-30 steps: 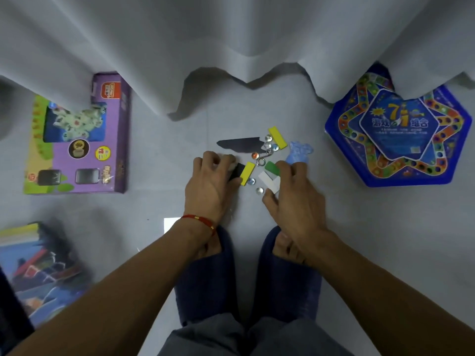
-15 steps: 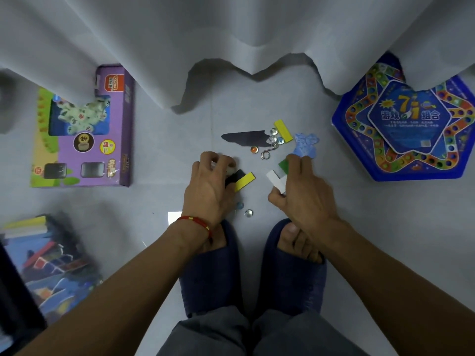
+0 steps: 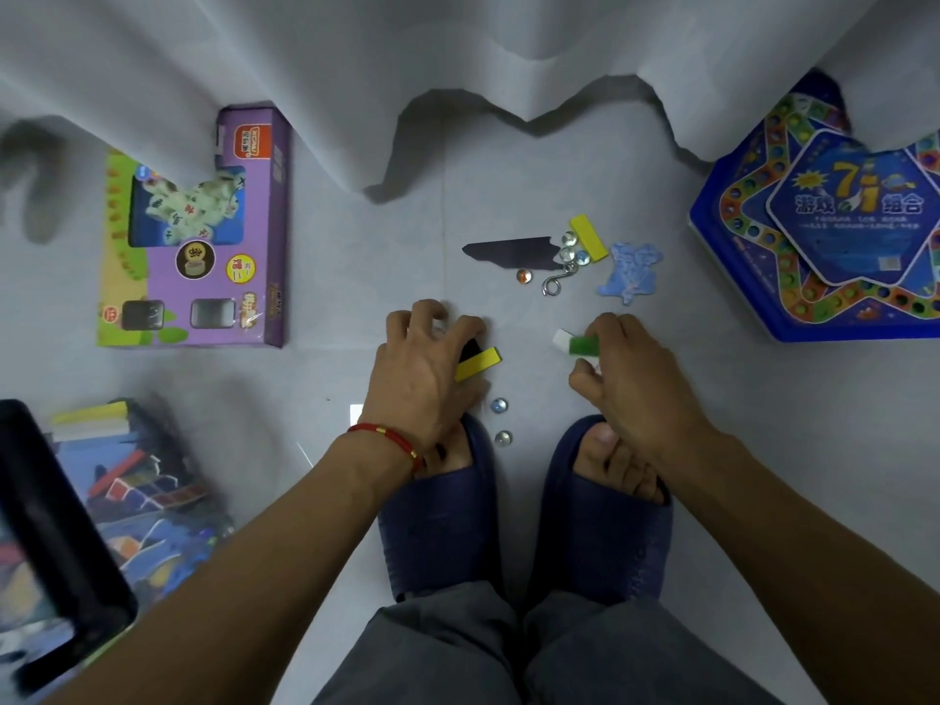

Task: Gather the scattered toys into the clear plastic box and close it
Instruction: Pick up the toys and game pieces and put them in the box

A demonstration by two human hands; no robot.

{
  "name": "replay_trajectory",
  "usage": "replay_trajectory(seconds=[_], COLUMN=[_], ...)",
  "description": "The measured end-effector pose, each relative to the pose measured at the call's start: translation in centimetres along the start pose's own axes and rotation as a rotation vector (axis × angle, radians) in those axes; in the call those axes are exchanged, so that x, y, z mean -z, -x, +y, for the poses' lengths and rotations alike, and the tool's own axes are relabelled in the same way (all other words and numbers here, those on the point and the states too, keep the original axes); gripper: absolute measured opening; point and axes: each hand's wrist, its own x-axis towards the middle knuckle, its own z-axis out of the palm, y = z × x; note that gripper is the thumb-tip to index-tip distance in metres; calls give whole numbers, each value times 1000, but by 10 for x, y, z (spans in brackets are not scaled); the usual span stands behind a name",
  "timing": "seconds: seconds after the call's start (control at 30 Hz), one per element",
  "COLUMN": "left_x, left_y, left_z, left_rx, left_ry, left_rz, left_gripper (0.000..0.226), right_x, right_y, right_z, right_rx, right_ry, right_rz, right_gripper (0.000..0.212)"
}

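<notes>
- Toys lie scattered on the grey floor [image 3: 356, 206] before a crouching person's blue slippers [image 3: 442, 511]; the clear plastic box [image 3: 132, 496], already part-filled, sits at lower left.
- Blue hexagonal game board [image 3: 824, 241], right, bears a large yellow "7" and Chinese characters.
- Purple boxed set [image 3: 193, 236], left; its print is too small to read.
- Left hand [image 3: 422, 368], curled, grips a yellow block [image 3: 478, 362] and a black piece, drawn nearer the slippers than a second ago.
- Right hand [image 3: 636, 379] pinches a green block [image 3: 584, 344] and a white block [image 3: 562, 341], now lifted clear.
- Two glass marbles [image 3: 499, 405] remain between the hands.
</notes>
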Motion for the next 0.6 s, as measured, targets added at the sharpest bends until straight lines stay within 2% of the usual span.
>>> replay_trajectory(seconds=[0.13,0.2,0.27,0.33,0.4,0.5,0.6], left_x=[-3,-3,-2,2,6,9,7], left_y=[-6,-8,-9,-11,-13,-17,-23], left_z=[-1,-2,-5,-8,-10,-11,-8], left_rx=[-27,-66,-104,-124,-146,-195,-226], left_ry=[-69,-84,-73,-25,32,17,-65], left_rz=[13,-8,-34,-60,-86,-120,-148], left_gripper=[42,41,41,40,38,37,39], right_x=[3,10,18,25,30,36,39], right_y=[0,0,3,6,8,11,12], right_z=[1,-4,-8,-9,-8,-7,-4], right_rx=[-49,-182,-288,-325,-310,-255,-254], right_ry=[-143,-447,-859,-1222,-1451,-1610,-1714], right_rz=[-18,-69,-142,-209,-300,-411,-445], right_gripper=[20,13,15,21,28,33,29])
